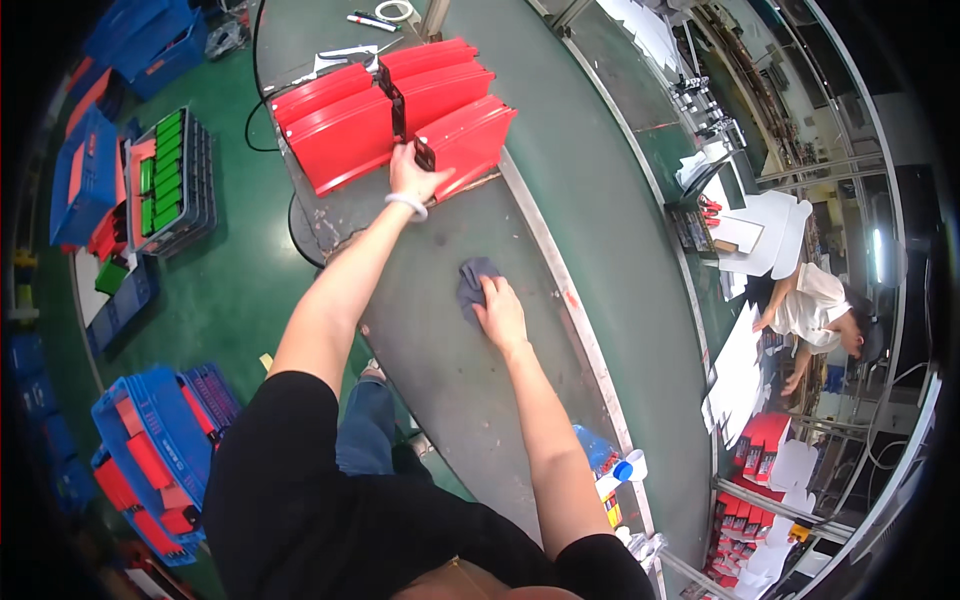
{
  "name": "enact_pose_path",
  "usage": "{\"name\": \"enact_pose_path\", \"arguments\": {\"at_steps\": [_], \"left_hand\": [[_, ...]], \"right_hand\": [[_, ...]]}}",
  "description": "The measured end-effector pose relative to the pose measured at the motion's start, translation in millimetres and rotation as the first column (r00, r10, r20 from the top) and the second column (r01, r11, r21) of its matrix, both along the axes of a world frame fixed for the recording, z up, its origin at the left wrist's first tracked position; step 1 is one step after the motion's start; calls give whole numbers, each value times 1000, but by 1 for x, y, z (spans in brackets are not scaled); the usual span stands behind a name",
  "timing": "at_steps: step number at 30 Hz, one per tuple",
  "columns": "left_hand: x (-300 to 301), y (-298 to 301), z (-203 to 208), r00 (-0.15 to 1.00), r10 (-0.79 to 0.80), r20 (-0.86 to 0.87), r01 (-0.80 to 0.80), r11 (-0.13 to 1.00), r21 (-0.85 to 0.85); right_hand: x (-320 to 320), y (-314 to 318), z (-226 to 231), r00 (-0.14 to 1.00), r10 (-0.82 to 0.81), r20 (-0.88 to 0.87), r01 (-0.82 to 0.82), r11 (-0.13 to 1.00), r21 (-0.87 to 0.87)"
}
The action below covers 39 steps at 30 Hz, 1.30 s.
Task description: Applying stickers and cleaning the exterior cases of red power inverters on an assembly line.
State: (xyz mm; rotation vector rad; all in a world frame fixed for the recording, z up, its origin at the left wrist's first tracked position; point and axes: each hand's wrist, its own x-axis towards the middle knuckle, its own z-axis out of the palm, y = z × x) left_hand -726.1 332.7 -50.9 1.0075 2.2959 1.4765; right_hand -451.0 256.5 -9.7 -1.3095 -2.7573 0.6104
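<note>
My left hand reaches far forward and grips the near edge of a red box-like panel, one of several red panels standing side by side on the grey-green worktable. A pale bracelet sits on that wrist. My right hand lies flat on the table, pressing down on a crumpled dark grey cloth. The cloth sits nearer to me than the red panels.
Blue crates with red parts stand on the green floor at left, and a tray of green parts. A blue-capped bottle sits at the table's near right. Another person in white works at far right beside white card sheets.
</note>
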Motion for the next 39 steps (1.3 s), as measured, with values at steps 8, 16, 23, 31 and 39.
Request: {"name": "enact_pose_path", "arguments": {"at_steps": [8,16,23,31,39], "left_hand": [[18,-50,68,975,-223,7,212,936,279],[42,-172,151,769,-503,-394,603,776,186],[57,-225,195,664,-583,-468,712,684,159],[67,-241,208,622,-606,-496,742,658,127],[75,-239,228,464,-584,-667,809,586,50]], "right_hand": [[24,22,41,355,-816,-457,435,577,-691],[6,-34,168,496,-312,-811,326,932,-159],[12,-92,198,845,386,-370,-156,840,520],[76,-96,209,760,-173,-627,429,857,285],[48,-159,206,906,229,-357,23,814,580]]}}
